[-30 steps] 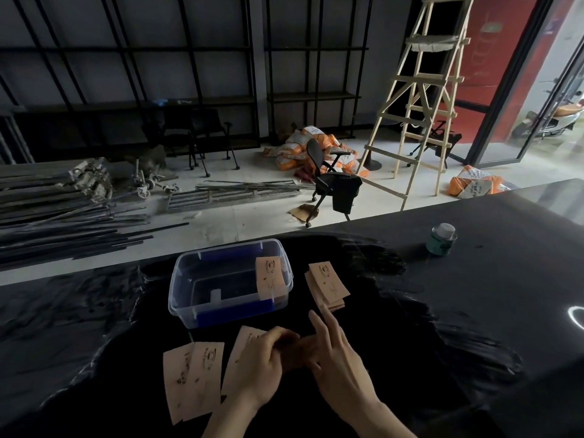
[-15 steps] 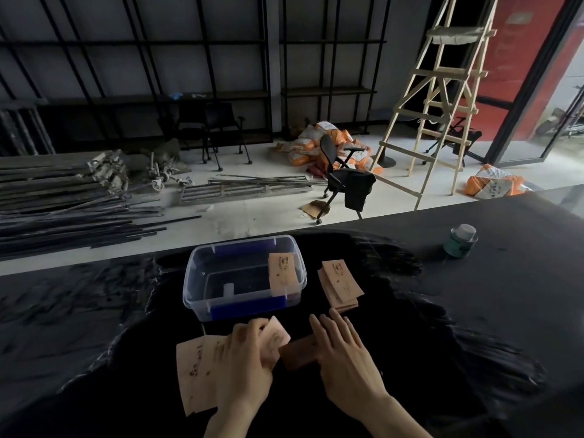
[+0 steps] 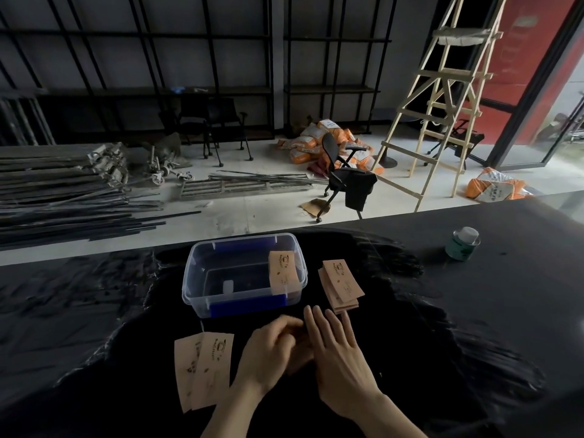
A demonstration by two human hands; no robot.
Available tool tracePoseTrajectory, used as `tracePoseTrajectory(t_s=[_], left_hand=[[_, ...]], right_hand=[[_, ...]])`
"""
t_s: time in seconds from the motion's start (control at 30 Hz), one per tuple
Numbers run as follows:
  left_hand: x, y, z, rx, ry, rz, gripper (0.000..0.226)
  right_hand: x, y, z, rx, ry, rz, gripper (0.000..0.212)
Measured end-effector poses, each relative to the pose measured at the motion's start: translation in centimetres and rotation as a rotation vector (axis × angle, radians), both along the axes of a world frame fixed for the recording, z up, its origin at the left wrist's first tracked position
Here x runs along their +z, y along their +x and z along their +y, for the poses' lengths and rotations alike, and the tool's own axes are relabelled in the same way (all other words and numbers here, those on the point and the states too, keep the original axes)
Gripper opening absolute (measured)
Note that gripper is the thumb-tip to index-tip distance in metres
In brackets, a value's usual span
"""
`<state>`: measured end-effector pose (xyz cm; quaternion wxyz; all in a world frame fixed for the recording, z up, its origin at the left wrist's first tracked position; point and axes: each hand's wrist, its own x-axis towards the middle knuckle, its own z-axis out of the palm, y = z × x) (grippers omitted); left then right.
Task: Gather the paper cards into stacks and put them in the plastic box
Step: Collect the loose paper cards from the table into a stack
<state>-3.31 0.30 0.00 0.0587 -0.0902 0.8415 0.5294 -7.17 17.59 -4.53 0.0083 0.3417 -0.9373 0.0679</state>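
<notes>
A clear plastic box (image 3: 193, 281) with blue clips stands on the black table, and one tan paper card (image 3: 282, 271) leans inside its right end. A small stack of cards (image 3: 341, 286) lies just right of the box. Two overlapping cards (image 3: 205, 369) lie at the near left. In front of the box, my left hand (image 3: 268, 355) and my right hand (image 3: 339, 358) meet around a few cards (image 3: 301, 358), which they mostly hide. My left fingers curl on these cards. My right fingers stay straight along them.
A small green jar with a white lid (image 3: 463, 245) stands on the table at the far right. Beyond the table's far edge the floor holds metal bars, an office chair, orange sacks and a wooden ladder.
My left hand has carried the card it held rightward to the pile under my right hand, and both hands now close together around it. The two cards at the left lie uncovered.
</notes>
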Motion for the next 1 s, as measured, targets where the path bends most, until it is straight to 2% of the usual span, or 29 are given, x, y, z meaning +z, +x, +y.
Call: tracePoseTrajectory(t_s=[0.1, 0.23, 0.33, 0.37, 0.47, 0.53, 0.6, 0.67, 0.73, 0.87, 0.93, 1.0], left_hand=[[-0.2, 0.2, 1.2, -0.005, -0.159, 0.064, 0.038], [-0.2, 0.1, 1.0, -0.077, -0.163, 0.081, 0.05], [0.1, 0.7, 0.3, -0.054, -0.169, 0.136, 0.049], [0.1, 1.1, -0.2, 0.017, -0.187, 0.185, 0.046], [-0.3, 2.9, -2.7, 0.428, -0.352, 0.258, 0.036], [-1.1, 4.2, -4.8, 0.572, -0.629, 0.079, 0.043], [-1.9, 5.3, -6.2, 0.541, -0.805, -0.16, 0.064], [-2.1, 5.7, -6.5, 0.465, -0.811, -0.22, 0.075], [-1.5, 5.6, -6.2, 0.438, -0.813, -0.176, 0.073], [-0.6, 4.9, -6.9, 0.429, -0.523, 0.024, 0.055], [0.4, 3.9, -6.9, 0.344, -0.461, 0.089, 0.041], [1.4, 2.8, -5.6, 0.196, -0.417, 0.097, 0.03]], right_hand=[[0.2, -0.2, 0.2, 0.026, -0.013, 0.02, 0.097], [0.9, -1.0, 1.1, 0.097, -0.104, 0.026, 0.067], [0.9, -0.9, 1.0, 0.077, -0.169, 0.031, 0.049], [0.8, -0.8, 0.8, 0.073, -0.192, 0.046, 0.045], [0.5, -0.4, 0.2, 0.048, -0.251, 0.096, 0.034], [0.3, -0.5, 0.0, 0.028, -0.271, 0.093, 0.033], [0.1, -0.5, -0.4, 0.023, -0.286, 0.091, 0.034], [0.1, -0.5, -0.9, 0.031, -0.292, 0.083, 0.035], [0.2, -0.4, -1.3, 0.049, -0.282, 0.086, 0.032], [0.4, 0.0, -1.4, 0.068, -0.285, 0.109, 0.041], [0.4, 0.3, -1.5, 0.068, -0.284, 0.135, 0.043], [0.4, 0.5, -1.6, 0.05, -0.291, 0.184, 0.035]])
